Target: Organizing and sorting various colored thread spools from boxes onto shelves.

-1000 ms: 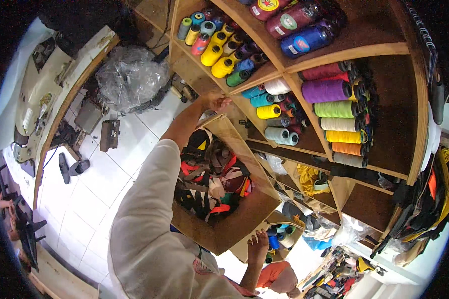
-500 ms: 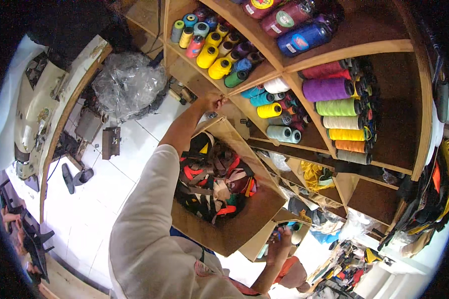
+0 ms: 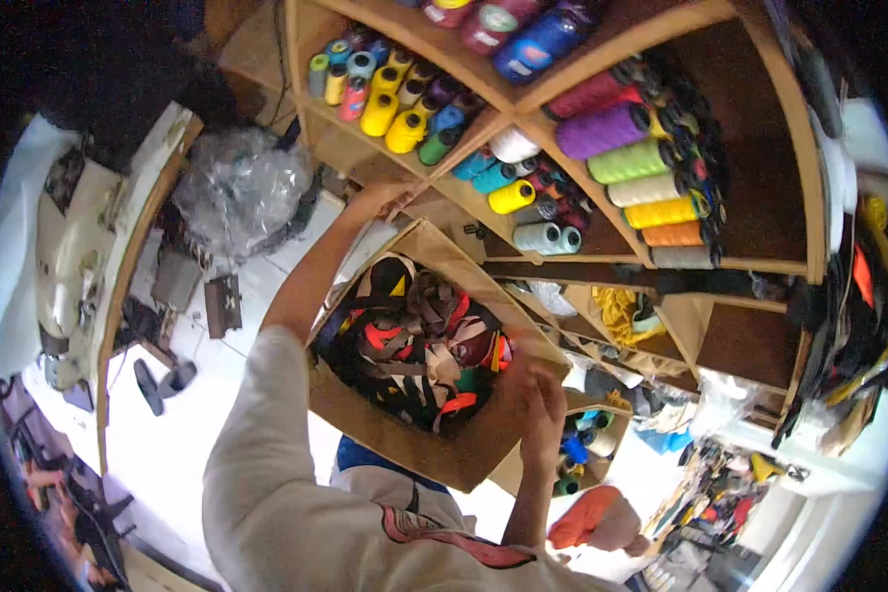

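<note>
My left hand (image 3: 393, 193) is stretched out to the lower front edge of the wooden shelf (image 3: 432, 184), below the rows of thread spools. Its fingers are curled in, and what they hold, if anything, is too small to make out. My right hand (image 3: 540, 400) is raised at the right side of a large cardboard box (image 3: 365, 407), its fingers smeared by motion. Inside that box lies a tangle of fabric strips (image 3: 434, 340) in black, grey, red and beige. Below and right of my right hand, a smaller box (image 3: 607, 456) holds blue, white and green spools (image 3: 574, 451).
Yellow cones (image 3: 380, 113) and a purple spool (image 3: 604, 130) stand among others on the shelf. A clear plastic bundle (image 3: 242, 187) and sandals (image 3: 163, 383) lie on the floor at left, beside a sewing machine (image 3: 69, 261). Fabric scraps (image 3: 725, 493) are heaped lower right.
My right hand has come up out of the smaller box to the large box's right side. My left hand stays by the shelf edge. The whole view has shifted a little.
</note>
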The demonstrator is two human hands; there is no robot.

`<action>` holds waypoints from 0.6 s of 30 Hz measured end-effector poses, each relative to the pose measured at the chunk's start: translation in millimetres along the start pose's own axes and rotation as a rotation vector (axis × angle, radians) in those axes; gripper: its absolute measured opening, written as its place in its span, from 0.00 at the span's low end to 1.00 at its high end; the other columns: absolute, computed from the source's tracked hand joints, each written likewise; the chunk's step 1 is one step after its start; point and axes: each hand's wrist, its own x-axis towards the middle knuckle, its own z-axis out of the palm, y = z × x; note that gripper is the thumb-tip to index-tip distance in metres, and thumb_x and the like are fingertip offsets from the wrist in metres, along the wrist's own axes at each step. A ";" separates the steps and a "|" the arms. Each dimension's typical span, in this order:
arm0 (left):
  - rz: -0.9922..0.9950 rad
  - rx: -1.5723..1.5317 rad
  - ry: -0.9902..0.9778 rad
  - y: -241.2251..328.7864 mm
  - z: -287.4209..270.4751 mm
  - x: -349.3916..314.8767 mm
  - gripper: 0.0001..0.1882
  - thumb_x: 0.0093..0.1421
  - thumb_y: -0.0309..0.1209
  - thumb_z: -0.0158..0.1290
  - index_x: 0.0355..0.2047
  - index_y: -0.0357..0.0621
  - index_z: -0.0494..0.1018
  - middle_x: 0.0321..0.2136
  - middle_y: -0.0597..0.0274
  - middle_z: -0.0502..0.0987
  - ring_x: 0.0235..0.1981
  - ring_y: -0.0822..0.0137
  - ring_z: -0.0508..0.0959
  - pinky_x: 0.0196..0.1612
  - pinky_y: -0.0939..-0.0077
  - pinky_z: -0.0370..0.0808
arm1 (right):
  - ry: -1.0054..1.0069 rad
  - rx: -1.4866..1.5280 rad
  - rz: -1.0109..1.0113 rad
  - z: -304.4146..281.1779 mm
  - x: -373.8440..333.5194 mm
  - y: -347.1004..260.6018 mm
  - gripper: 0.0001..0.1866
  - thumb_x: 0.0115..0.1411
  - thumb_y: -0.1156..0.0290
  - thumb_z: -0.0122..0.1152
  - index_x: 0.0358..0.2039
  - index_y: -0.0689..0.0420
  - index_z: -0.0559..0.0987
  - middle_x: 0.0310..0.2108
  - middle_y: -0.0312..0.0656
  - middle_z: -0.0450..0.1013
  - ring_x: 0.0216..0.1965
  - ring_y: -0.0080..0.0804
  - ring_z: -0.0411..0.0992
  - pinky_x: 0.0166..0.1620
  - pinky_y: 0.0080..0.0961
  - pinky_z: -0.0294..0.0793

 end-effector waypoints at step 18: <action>0.565 0.629 0.125 70.6 90.5 -112.2 0.09 0.55 0.33 0.51 0.34 0.43 0.74 0.24 0.52 0.75 0.28 0.59 0.78 0.33 0.70 0.74 | -0.334 0.104 -0.204 72.3 152.8 -25.3 0.18 0.62 0.73 0.51 0.54 0.56 0.67 0.41 0.35 0.71 0.38 0.22 0.68 0.40 0.18 0.68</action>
